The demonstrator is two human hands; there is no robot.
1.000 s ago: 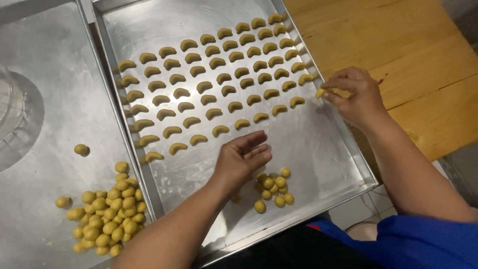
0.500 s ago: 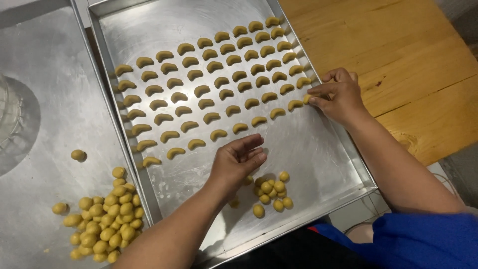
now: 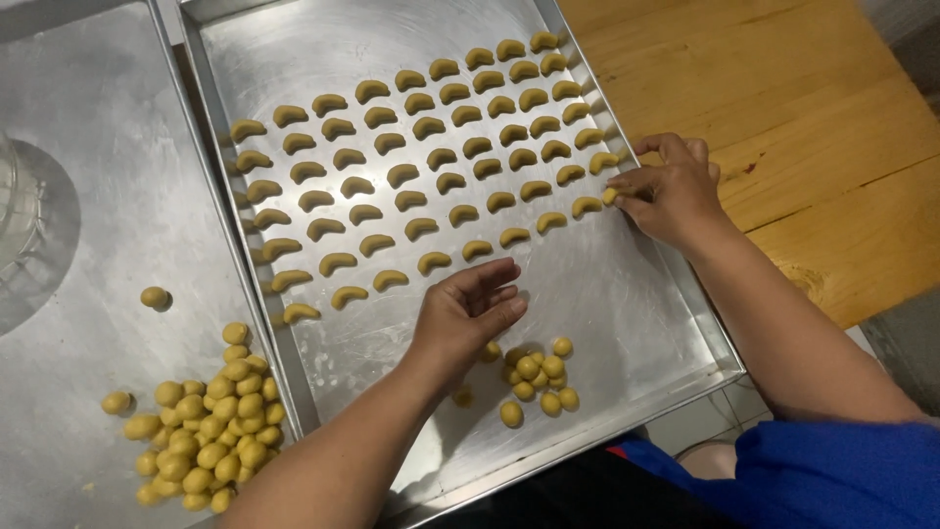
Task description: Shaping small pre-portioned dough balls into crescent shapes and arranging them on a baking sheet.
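Observation:
Rows of yellow crescent-shaped dough pieces (image 3: 421,162) lie on a large metal tray (image 3: 636,304). My right hand (image 3: 676,191) rests at the tray's right rim, its fingertips pinching a small dough piece (image 3: 609,196) just beside the last crescent (image 3: 586,206) of a row. My left hand (image 3: 465,313) hovers flat over the tray's bare front part, fingers apart and holding nothing. A small cluster of dough balls (image 3: 537,377) sits just right of and below it.
A second metal tray (image 3: 88,255) on the left holds a larger heap of dough balls (image 3: 211,431) and one stray ball (image 3: 154,297). A wooden tabletop (image 3: 783,108) lies to the right. Blue clothing (image 3: 813,480) shows at the bottom right.
My right hand has slid a little left along the tray's rim to the end of a crescent row. The left hand has barely moved.

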